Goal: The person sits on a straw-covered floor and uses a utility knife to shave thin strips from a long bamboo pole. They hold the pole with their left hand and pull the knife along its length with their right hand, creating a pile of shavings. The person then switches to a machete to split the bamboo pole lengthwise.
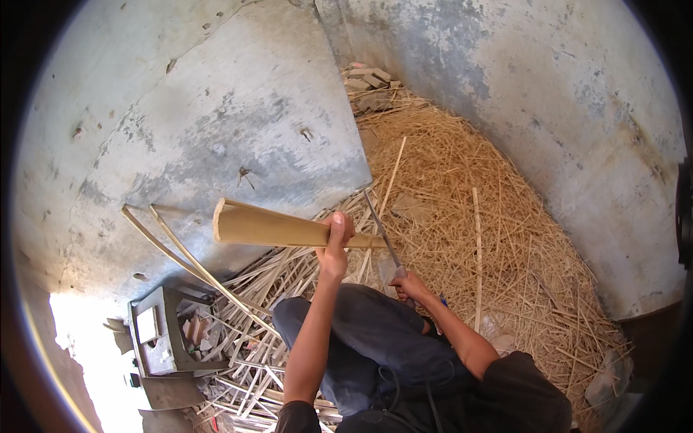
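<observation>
My left hand is closed around a split length of bamboo. The bamboo's wide, hollowed end points left toward the wall, and its narrower end reaches right, past my fist. In my right hand is the handle of a long, thin-bladed knife. The blade slants up and to the left, crossing close to the bamboo's right end; whether they touch I cannot tell. Both hands are in front of my bent knees, over a floor strewn with bamboo strips.
Pale bamboo strips lie heaped at the left, two long bent ones rising toward the wall. Shavings cover the floor on the right. A wooden box-like frame stands lower left, and bricks sit in the far corner.
</observation>
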Tool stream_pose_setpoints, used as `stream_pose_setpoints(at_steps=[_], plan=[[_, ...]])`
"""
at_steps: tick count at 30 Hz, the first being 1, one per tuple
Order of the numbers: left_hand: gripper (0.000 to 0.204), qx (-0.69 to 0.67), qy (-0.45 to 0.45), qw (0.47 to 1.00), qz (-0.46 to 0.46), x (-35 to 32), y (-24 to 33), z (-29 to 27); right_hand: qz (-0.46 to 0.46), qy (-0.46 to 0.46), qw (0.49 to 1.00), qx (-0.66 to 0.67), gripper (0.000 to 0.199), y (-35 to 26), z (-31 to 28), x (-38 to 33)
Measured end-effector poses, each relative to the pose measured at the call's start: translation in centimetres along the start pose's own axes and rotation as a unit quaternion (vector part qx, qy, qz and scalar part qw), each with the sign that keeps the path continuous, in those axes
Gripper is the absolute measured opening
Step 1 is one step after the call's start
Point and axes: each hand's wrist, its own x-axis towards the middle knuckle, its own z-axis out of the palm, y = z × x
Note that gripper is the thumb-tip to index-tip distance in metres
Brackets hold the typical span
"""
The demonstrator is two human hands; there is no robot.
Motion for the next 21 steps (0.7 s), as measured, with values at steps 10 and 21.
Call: stream_pose_setpoints(at_steps=[10,21], plan=[[0.034,0.065,0.056,0.985,0.148,2.4,2.6,4.6,-0.135,-0.11,0.984,-0.028,0.028,-8.8,4.9,-7.0],[0.06,-0.067,-0.157,0.984,0.05,2.5,4.2,0.4,-0.169,-0.095,0.974,-0.117,0.024,-11.4,5.5,-8.2]])
